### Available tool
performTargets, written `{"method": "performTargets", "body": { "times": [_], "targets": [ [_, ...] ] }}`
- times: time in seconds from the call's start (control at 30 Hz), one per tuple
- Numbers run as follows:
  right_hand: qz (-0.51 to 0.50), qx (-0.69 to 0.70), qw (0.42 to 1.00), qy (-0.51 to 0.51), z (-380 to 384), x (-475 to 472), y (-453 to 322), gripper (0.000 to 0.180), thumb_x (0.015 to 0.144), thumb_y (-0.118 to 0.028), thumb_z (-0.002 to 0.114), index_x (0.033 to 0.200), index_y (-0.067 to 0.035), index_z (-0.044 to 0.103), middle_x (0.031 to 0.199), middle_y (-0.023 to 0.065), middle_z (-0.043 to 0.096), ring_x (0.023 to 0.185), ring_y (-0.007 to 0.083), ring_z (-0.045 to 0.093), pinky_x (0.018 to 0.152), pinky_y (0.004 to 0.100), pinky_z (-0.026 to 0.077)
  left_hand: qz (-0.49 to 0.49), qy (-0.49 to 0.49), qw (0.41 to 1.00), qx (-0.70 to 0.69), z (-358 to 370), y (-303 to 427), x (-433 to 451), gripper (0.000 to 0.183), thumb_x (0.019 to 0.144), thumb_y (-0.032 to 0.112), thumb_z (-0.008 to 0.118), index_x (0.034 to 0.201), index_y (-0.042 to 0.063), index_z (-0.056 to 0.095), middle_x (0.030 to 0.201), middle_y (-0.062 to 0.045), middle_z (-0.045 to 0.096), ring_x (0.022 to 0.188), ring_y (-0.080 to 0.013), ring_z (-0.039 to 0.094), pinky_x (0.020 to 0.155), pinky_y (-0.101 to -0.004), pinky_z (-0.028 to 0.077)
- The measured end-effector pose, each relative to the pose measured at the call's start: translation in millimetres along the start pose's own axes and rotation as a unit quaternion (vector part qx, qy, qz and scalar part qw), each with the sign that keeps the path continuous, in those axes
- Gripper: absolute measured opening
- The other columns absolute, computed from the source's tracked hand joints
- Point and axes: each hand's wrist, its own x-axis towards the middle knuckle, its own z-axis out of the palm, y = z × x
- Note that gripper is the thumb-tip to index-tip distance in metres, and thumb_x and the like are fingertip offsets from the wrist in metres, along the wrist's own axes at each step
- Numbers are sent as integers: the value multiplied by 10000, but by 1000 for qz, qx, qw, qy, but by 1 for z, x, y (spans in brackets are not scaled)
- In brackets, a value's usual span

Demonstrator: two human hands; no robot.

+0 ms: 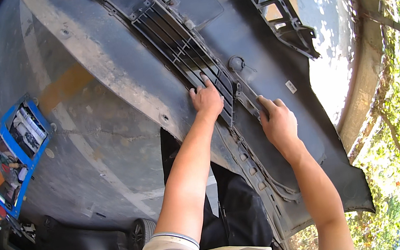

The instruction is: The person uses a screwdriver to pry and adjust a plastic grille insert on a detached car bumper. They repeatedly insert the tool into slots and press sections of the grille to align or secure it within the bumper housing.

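A dark plastic car bumper cover (pixel 302 109) lies before me, its inner side facing up, with a slatted grille (pixel 160 30) fitted along its middle. My left hand (pixel 207 100) rests at the grille's near part, fingers apart, the index finger extended over the slats. To its right, my right hand (pixel 278 119) has its fingers curled at a narrow strip (pixel 246 84) beside the grille's end; whether it grips this strip or only touches it is unclear. A round fitting with a short wire (pixel 237 63) sits just beyond that hand.
A black latticed plastic bracket (pixel 275 9) lies on the cover's far right. At left stands a blue-framed cart (pixel 31 162) with tools and parts. A dark car (pixel 82 247) with a wheel (pixel 141 232) is at lower left. A curb (pixel 363 73) and foliage (pixel 399 134) border the right.
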Motion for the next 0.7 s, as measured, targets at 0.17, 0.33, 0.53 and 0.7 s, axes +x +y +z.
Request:
{"method": "performTargets", "body": {
  "times": [0.17,0.33,0.53,0.7],
  "targets": [
    [18,-119,991,-64,3,24,-37,318,883,-124,638,1198,-139,675,991,173,652,821,396,689,726,478,573,-23,15,998,-52,19,0,8,537,814,319,781,1185,-3,565,1104,-202,691,1180,-328,591,1032,-472,411],
    [-19,-214,972,-100,17,30,-54,207,869,-79,610,1071,-49,579,1045,200,637,790,385,712,670,442,587,-20,43,996,-70,17,2,5,232,865,120,623,1083,41,615,990,-171,724,1089,-283,631,913,-432,445],
    [-31,-251,960,-117,16,32,-58,257,864,-100,628,1115,-61,582,1051,192,636,779,380,713,654,435,589,27,88,996,1,11,4,-3,263,840,136,631,1074,23,672,865,-100,737,952,-212,655,812,-378,452],
    [-49,-249,961,-107,15,33,-47,328,861,-112,637,1186,-87,595,1018,183,643,775,384,710,655,450,588,71,92,993,33,17,-6,-9,337,872,169,600,1166,8,636,898,-83,735,1001,-218,639,811,-391,433]
  ]
}}
